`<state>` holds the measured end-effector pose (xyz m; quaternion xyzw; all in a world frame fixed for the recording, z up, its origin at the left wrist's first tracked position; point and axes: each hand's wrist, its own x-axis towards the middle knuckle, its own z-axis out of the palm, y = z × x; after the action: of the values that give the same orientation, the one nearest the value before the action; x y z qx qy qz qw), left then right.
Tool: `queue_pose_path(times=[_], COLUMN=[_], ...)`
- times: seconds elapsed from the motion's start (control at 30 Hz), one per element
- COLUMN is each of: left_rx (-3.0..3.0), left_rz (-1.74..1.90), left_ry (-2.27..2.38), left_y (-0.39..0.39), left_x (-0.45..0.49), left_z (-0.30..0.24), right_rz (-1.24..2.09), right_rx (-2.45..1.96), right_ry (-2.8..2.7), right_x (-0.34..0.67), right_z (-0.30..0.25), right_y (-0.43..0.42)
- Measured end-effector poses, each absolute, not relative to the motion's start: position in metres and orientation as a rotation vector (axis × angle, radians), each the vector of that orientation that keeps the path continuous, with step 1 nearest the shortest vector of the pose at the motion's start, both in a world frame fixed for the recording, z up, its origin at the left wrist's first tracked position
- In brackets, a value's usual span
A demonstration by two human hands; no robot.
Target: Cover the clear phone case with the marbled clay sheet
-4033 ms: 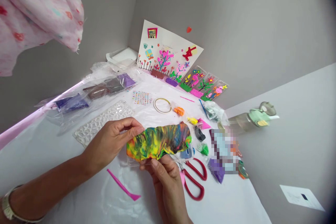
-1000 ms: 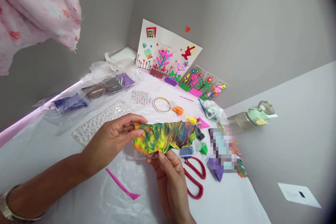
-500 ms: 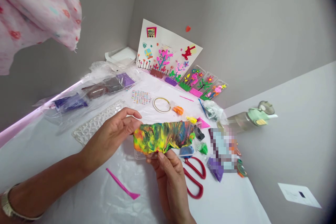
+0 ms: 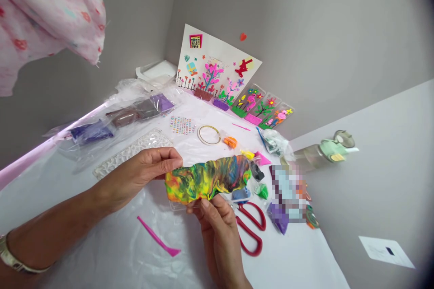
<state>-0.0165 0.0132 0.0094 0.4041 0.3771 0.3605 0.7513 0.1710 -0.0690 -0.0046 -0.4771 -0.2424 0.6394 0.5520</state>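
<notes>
Hands [image 4: 144, 169] hold clay [image 4: 208, 179]; wall card [image 4: 381, 248] unreadable.

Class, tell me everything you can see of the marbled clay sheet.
The marbled clay sheet looks soft, roughly oblong, with uneven edges and streaks of yellow, green, orange and dark blue. It lies over a clear plastic piece whose edge shows underneath. Slightly tilted, it appears raised above the white table covering. The left hand is at its upper left edge; the right hand holds the lower edge, thumb in front.
</notes>
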Motion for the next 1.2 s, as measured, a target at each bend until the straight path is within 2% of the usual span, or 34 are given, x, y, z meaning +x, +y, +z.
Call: queue_pose_path(times=[0.2,0.5,0.9,1.2], left_rx=[0.973,1.453,1.24,1.17], left_rz=[0.762,0.857,0.696,0.787], left_ry=[0.888,1.126,0.907,0.906], left_y=[0.0155,0.0156,0.0182,0.0166], left_x=[-0.0181,-0.018,-0.0201,-0.0203], left_z=[0.0105,0.0061,0.0131,0.0093], right_rz=[1.519,1.517,1.518,1.517], right_rx=[-1.133,-1.134,-1.137,-1.146], right_ry=[-0.586,-0.613,-0.643,-0.603], right_x=[0.171,0.1721,0.1712,0.1724], right_z=[-0.0037,-0.0048,-0.002,-0.0023], right_y=[-0.0692,-0.0677,-0.0695,-0.068])
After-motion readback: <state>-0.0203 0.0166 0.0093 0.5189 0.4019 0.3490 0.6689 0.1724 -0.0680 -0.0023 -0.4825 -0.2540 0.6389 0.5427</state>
